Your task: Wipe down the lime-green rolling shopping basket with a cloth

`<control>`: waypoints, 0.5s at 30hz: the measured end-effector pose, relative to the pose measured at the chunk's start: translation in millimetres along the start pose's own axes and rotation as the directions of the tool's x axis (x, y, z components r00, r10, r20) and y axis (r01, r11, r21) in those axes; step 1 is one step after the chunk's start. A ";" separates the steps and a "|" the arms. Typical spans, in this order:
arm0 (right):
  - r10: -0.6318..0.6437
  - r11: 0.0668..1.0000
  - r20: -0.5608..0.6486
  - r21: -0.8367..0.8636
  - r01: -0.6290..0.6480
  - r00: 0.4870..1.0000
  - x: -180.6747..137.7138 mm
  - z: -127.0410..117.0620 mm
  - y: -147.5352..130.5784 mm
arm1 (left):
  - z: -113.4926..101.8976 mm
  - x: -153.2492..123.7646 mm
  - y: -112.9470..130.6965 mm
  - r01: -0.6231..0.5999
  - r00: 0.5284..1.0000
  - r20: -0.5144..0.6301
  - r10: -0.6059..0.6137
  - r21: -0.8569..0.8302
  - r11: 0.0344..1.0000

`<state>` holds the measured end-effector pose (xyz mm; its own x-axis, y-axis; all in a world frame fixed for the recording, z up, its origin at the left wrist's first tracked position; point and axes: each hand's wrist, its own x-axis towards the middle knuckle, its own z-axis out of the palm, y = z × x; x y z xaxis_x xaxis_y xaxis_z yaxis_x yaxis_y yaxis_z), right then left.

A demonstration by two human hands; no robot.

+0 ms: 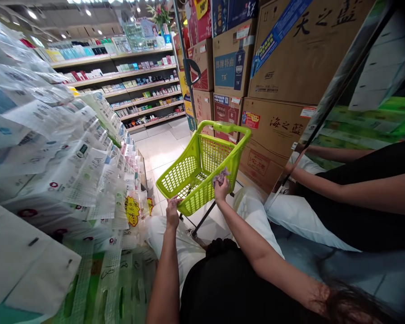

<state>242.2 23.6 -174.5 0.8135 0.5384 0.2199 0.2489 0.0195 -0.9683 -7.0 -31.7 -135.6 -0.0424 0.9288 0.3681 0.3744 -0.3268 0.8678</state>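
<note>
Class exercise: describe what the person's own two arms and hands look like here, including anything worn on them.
Both forearms are bare, with no sleeves visible along them. No gloves, watch or bracelet show on the left hand or the right hand. A black garment covers the torso below; rings are too small to tell.

My arms are bare from the shoulder down: no sleeves, no watch and no bracelet on either wrist. My left hand (pixel 172 212) and my right hand (pixel 222 188) wear no gloves, and I can see no rings on the fingers, though they are small in view. I wear a black top (pixel 229 288), plain and without print, and light, whitish trousers (pixel 185 249) below it. A lock of dark hair (pixel 354 306) hangs at the lower right.
</note>
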 end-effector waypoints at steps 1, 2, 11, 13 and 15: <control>0.031 0.999 0.009 0.010 -0.031 0.999 -5.8 -2.1 3.0 | 0.2 0.4 -1.0 -0.001 1.000 -0.002 0.001 0.001 1.000; 0.058 0.998 0.017 0.023 -0.058 0.998 -10.6 -3.6 5.6 | 0.4 0.9 -2.1 -0.001 1.000 -0.005 0.001 0.001 1.000; -0.017 0.995 0.037 0.097 0.013 0.999 -3.1 2.1 -13.1 | 2.0 4.8 -7.2 -0.010 1.000 -0.022 0.010 0.000 1.000; 0.037 0.993 0.060 0.108 -0.044 0.998 -11.0 1.3 -7.4 | 2.3 5.6 -6.7 -0.010 1.000 -0.028 0.011 0.012 1.000; 0.123 0.984 0.061 0.120 -0.130 0.991 -22.0 1.5 0.8 | 2.0 6.3 -6.2 -0.011 1.000 -0.027 0.011 0.022 1.000</control>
<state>223.8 13.0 -180.3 0.8041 0.5875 0.0915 0.0764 0.0505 -0.9958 -7.7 -23.4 -139.3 -0.0627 0.9200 0.3868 0.3951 -0.3330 0.8562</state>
